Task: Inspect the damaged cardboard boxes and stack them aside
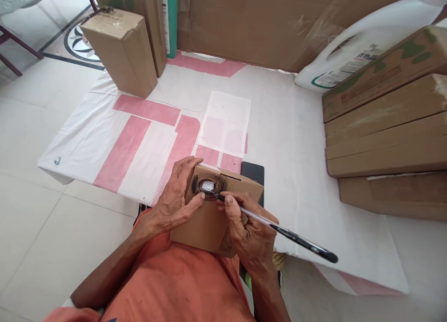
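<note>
- While my right hand (249,224) closes its thumb and fingers around a pen (303,240), the nib is at the edge of a ragged hole (208,186), just right of my left thumb tip.
- My left hand (176,198) is half open, its fingers over the left edge of a cardboard box (200,224) and its thumb on the face, so I have hold of it lightly.
- That box sits between my hands, close against my orange shirt (181,289); dark ink rings the hole, and something white shows inside.
- Beyond my right hand, partly behind the box, lies a black phone (253,171).
- Farther out, ahead of both hands, a white sheet (225,122) lies on the pink-and-white cloth (289,140).
- Well to the right of my hands, more boxes (387,126) are stacked near a white jug (370,47).
</note>
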Demonstrator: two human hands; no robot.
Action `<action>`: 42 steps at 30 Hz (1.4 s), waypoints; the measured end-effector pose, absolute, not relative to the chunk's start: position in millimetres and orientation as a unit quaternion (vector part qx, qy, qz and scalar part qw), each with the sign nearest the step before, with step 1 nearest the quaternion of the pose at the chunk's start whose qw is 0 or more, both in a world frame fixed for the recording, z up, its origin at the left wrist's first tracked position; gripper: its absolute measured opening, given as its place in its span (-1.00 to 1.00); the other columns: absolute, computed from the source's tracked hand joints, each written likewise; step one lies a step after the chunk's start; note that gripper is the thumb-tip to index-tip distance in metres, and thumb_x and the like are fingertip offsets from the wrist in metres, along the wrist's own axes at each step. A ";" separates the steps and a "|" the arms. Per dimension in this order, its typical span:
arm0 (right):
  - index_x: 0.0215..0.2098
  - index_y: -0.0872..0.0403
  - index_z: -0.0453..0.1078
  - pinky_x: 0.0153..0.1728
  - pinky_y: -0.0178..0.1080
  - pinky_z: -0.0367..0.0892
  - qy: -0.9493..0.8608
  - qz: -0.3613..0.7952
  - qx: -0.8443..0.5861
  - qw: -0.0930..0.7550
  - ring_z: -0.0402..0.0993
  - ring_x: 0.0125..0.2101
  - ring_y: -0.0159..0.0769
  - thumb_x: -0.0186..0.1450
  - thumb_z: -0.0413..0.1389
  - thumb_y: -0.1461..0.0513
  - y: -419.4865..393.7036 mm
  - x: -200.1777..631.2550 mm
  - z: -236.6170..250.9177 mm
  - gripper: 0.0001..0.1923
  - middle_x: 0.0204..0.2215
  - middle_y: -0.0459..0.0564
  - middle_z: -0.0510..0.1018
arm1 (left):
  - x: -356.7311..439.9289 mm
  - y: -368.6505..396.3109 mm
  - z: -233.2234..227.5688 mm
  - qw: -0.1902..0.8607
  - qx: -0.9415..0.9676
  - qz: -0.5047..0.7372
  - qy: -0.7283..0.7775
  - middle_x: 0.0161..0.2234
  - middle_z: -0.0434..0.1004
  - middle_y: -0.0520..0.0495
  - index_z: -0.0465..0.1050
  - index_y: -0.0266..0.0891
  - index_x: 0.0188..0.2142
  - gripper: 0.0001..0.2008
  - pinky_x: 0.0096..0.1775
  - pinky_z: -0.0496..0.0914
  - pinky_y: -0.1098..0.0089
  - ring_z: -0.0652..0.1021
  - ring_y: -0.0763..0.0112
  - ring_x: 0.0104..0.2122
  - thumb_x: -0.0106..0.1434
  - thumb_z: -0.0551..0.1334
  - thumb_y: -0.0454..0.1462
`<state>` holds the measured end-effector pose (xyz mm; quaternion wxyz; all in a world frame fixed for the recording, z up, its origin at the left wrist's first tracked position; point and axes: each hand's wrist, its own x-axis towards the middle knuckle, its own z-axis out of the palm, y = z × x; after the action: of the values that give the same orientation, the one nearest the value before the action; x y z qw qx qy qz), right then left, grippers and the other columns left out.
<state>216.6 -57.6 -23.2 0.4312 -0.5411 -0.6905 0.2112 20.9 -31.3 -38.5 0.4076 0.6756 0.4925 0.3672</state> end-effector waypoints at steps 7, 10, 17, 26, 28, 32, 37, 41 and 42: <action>-0.20 0.03 0.50 -0.36 -0.35 0.47 -0.710 0.168 -0.546 0.411 0.67 -0.45 -0.36 0.56 0.10 0.28 -57.1 215.5 -18.3 -0.82 -0.42 -0.15 0.64 | 20.5 -31.0 -39.7 0.406 0.683 0.372 0.479 0.39 0.20 -0.27 0.13 -0.03 0.44 -0.27 0.39 0.32 -0.10 0.31 -0.03 0.38 0.34 0.30 -0.32; -0.19 0.04 0.51 -0.37 -0.35 0.47 -0.718 0.138 -0.543 0.412 0.66 -0.46 -0.36 0.56 0.10 0.29 -57.5 215.2 -20.0 -0.83 -0.42 -0.13 0.65 | 20.7 -30.5 -41.3 0.404 0.684 0.374 0.479 0.39 0.20 -0.27 0.12 -0.05 0.44 -0.27 0.39 0.31 -0.09 0.31 -0.01 0.38 0.35 0.30 -0.32; -0.18 0.04 0.57 -0.39 -0.33 0.54 -0.665 0.151 -0.576 0.452 0.69 -0.45 -0.32 0.54 0.16 0.27 -58.3 225.8 -25.0 -0.85 -0.39 -0.09 0.70 | 19.0 -29.8 -45.2 0.402 0.668 0.368 0.506 0.38 0.21 -0.29 0.13 -0.07 0.43 -0.28 0.39 0.32 -0.13 0.33 -0.04 0.37 0.34 0.30 -0.31; -0.17 0.04 0.53 -0.39 -0.34 0.52 -0.710 0.162 -0.535 0.428 0.70 -0.44 -0.32 0.55 0.14 0.28 -53.5 211.5 -24.8 -0.87 -0.38 -0.09 0.71 | 21.4 -32.4 -41.4 0.397 0.677 0.369 0.498 0.39 0.19 -0.26 0.08 0.01 0.47 -0.21 0.36 0.35 -0.11 0.35 -0.03 0.33 0.31 0.29 -0.35; -0.18 0.04 0.51 -0.40 -0.35 0.50 -0.721 0.149 -0.531 0.420 0.67 -0.47 -0.34 0.55 0.13 0.29 -51.5 209.6 -23.6 -0.86 -0.41 -0.10 0.69 | 22.1 -32.3 -40.9 0.400 0.675 0.367 0.500 0.38 0.18 -0.26 0.08 0.01 0.47 -0.22 0.36 0.34 -0.11 0.35 -0.02 0.33 0.32 0.28 -0.35; -0.22 0.04 0.51 -0.38 -0.34 0.49 -0.725 0.146 -0.533 0.411 0.65 -0.49 -0.35 0.55 0.12 0.29 -49.9 210.5 -20.7 -0.82 -0.43 -0.11 0.67 | 23.5 -31.5 -40.5 0.400 0.673 0.367 0.502 0.38 0.18 -0.27 0.08 -0.02 0.46 -0.22 0.37 0.32 -0.13 0.32 -0.05 0.36 0.31 0.28 -0.35; -0.20 0.04 0.53 -0.36 -0.32 0.52 -0.708 0.176 -0.531 0.431 0.68 -0.45 -0.31 0.55 0.12 0.29 -52.1 203.9 -19.5 -0.82 -0.40 -0.08 0.69 | 24.8 -30.2 -40.2 0.401 0.679 0.368 0.493 0.40 0.18 -0.28 0.07 -0.04 0.46 -0.21 0.38 0.31 -0.10 0.30 -0.05 0.39 0.30 0.29 -0.35; -0.20 0.03 0.56 -0.36 -0.30 0.54 -0.686 0.183 -0.545 0.446 0.70 -0.43 -0.29 0.53 0.15 0.29 -50.7 201.5 -20.2 -0.84 -0.40 -0.09 0.71 | 24.4 -29.7 -40.3 0.400 0.690 0.364 0.481 0.42 0.16 -0.31 0.03 -0.09 0.47 -0.20 0.41 0.28 -0.07 0.26 -0.01 0.43 0.32 0.28 -0.36; -0.20 0.03 0.57 -0.37 -0.30 0.54 -0.671 0.195 -0.552 0.454 0.70 -0.44 -0.29 0.53 0.16 0.28 -50.0 203.2 -20.5 -0.84 -0.41 -0.11 0.71 | 24.2 -29.7 -40.3 0.400 0.692 0.362 0.479 0.42 0.15 -0.32 0.02 -0.10 0.48 -0.20 0.42 0.28 -0.06 0.26 0.00 0.43 0.33 0.28 -0.35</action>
<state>203.2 -50.0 -20.5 0.4543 -0.5524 -0.6711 0.1950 24.2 -29.7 -40.3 0.4000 0.6920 0.4794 0.3624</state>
